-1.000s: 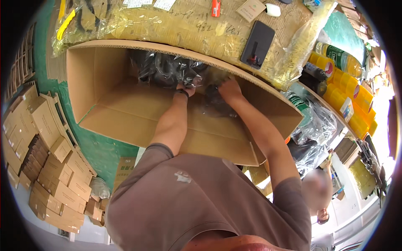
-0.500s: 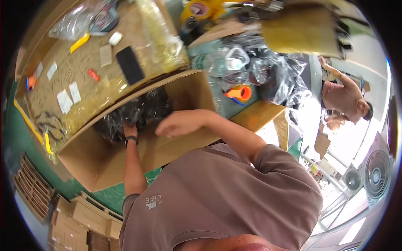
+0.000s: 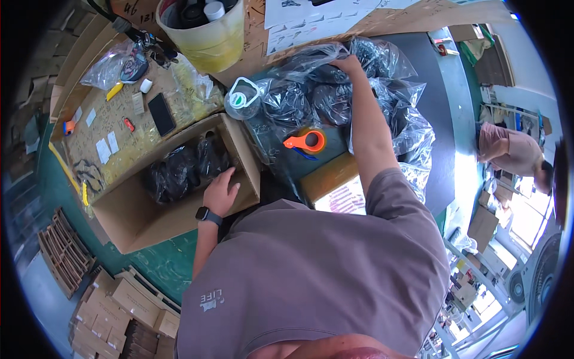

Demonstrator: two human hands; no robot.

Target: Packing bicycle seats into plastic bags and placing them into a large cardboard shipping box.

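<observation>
An opened cardboard box (image 3: 122,224) stands in front of me at left, with several dark items in clear plastic bags (image 3: 179,173) lying along its far side. My left hand (image 3: 221,194), with a dark watch on its wrist, is over the box's near right part, fingers spread and nothing in them. To the right lies a pile of clear plastic bags (image 3: 332,105) with dark contents. At the pile's far side, my right hand (image 3: 347,64) is closed on the plastic of one bag; its fingertips are partly hidden.
An orange tape dispenser (image 3: 311,141) and a clear jug (image 3: 244,99) sit between box and pile. Beyond the box are a black phone (image 3: 161,113) and a yellowish bucket (image 3: 206,36). Another person (image 3: 514,152) stands far right. Flattened cartons (image 3: 113,305) are stacked lower left.
My right hand has moved from above the box to the far side of the bag pile. The left hand has come out of the bagged items toward the box's near right edge.
</observation>
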